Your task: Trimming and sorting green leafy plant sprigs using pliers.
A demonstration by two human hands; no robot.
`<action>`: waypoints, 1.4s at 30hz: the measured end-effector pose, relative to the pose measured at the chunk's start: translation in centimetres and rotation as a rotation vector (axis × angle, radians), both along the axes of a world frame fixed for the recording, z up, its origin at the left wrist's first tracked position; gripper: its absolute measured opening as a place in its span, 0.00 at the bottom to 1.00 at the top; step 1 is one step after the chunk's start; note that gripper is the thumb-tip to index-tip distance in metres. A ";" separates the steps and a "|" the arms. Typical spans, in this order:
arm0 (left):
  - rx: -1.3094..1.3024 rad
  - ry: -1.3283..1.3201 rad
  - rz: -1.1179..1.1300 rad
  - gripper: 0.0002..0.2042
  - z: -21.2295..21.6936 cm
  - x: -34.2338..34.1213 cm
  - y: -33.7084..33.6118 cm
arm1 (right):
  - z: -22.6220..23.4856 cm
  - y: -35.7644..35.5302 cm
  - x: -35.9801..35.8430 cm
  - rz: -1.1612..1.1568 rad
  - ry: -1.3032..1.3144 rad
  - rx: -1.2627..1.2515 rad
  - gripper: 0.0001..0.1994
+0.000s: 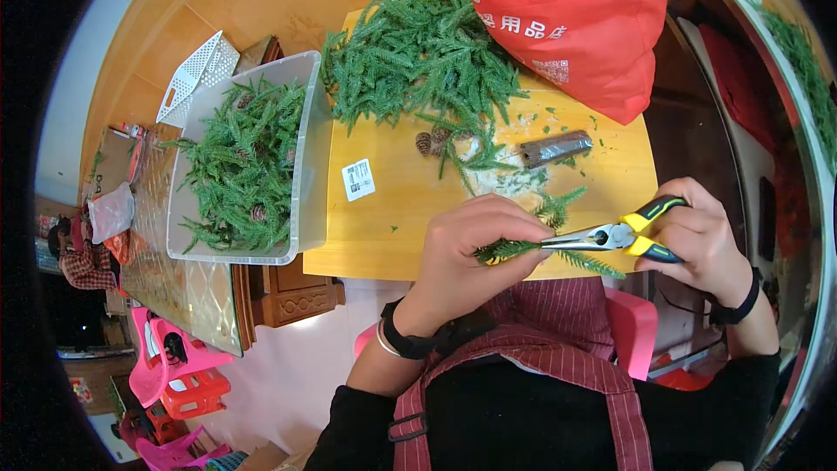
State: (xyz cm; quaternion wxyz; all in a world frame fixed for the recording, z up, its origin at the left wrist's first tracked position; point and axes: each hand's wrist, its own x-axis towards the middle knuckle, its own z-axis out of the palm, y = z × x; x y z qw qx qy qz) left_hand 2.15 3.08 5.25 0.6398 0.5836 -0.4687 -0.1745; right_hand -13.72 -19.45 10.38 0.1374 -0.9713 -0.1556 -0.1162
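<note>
the left hand (464,253) has its grip pinched closed on a green sprig (501,251), held above the near side of the table (366,240). the right hand (702,235) has its grip around the handles of the pliers (615,237), which stand apart; their nose reaches the left fingertips, but whether it bites the sprig i cannot tell. beyond lie a brown bundle (555,147), pinecones (424,143) and heaped greenery (418,61), between a clear bin (314,174) and a red bag (580,44).
</note>
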 end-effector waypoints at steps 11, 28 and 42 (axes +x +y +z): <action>-0.071 -0.413 0.152 0.15 0.1 -0.4 -0.1 | 0.1 -0.4 0.2 -0.020 -0.095 -0.097 0.18; -0.087 -0.319 0.057 0.15 0.1 -0.2 -0.1 | -0.2 -0.7 0.4 -0.008 -0.126 -0.047 0.18; -0.030 -0.146 0.013 0.13 -0.3 0.0 -0.3 | 0.0 -0.7 0.4 0.037 -0.154 -0.046 0.15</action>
